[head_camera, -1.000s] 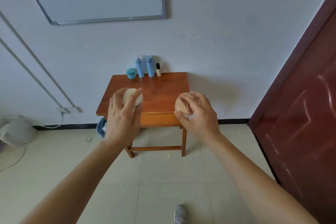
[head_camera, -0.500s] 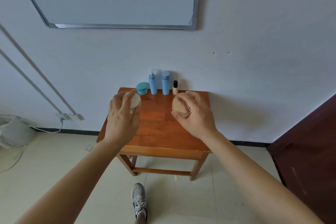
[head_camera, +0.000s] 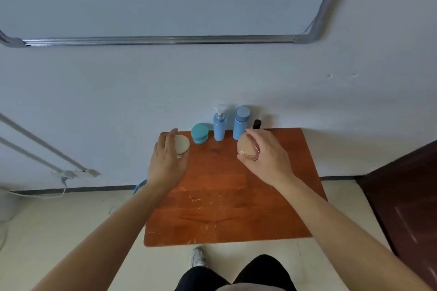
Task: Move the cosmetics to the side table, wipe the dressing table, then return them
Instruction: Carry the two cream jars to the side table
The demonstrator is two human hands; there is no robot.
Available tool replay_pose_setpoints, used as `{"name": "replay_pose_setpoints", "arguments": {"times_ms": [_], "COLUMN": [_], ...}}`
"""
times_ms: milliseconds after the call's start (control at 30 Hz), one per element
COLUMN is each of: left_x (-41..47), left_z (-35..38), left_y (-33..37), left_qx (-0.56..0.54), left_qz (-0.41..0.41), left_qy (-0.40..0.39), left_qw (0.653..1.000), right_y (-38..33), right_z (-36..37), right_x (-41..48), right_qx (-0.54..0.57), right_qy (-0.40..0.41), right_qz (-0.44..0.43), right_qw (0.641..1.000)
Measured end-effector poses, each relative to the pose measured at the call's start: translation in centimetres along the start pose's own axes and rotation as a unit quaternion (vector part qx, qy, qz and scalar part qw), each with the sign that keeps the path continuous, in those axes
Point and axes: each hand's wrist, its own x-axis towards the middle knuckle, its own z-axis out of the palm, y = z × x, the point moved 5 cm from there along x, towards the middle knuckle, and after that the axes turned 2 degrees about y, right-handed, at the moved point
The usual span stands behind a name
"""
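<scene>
My left hand [head_camera: 166,160] grips a round jar with a cream lid [head_camera: 182,144] at the back left of the wooden table [head_camera: 227,208]. My right hand [head_camera: 267,156] holds a round jar with a tan lid [head_camera: 246,147] over the back middle of the table. Whether either jar touches the tabletop I cannot tell. Along the wall stand a teal jar [head_camera: 199,134], a blue pump bottle [head_camera: 219,126], a blue capped bottle [head_camera: 241,121] and a small dark-capped bottle [head_camera: 257,123], partly hidden behind my right hand.
A whiteboard [head_camera: 165,0] hangs on the wall above the table. A dark red door [head_camera: 406,208] stands at the right. Cables and a socket [head_camera: 68,173] sit low on the wall at the left. My shoe [head_camera: 198,257] is on the tiled floor below the table's near edge.
I have stepped up to the table, which now fills the middle of the view. Both hands carried their jars forward to the back of the tabletop, near the row of bottles.
</scene>
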Motion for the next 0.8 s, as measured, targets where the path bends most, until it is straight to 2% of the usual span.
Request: {"name": "replay_pose_setpoints", "arguments": {"times_ms": [400, 600, 800], "left_x": [5.8, 8.1, 9.2], "left_z": [9.3, 13.3, 15.1], "left_y": [-7.0, -8.5, -9.5], "left_qx": [-0.005, 0.007, 0.02], "left_qz": [-0.139, -0.19, -0.214], "left_qy": [-0.067, -0.086, -0.062], "left_qw": [0.988, 0.978, 0.975], "right_y": [8.1, 13.8, 17.4], "right_z": [8.5, 9.5, 10.3], "right_x": [3.7, 3.8, 5.4], "right_qx": [-0.026, -0.063, -0.075], "right_qy": [-0.078, -0.064, -0.046], "right_qz": [0.112, 0.179, 0.187], "right_qw": [0.99, 0.98, 0.978]}}
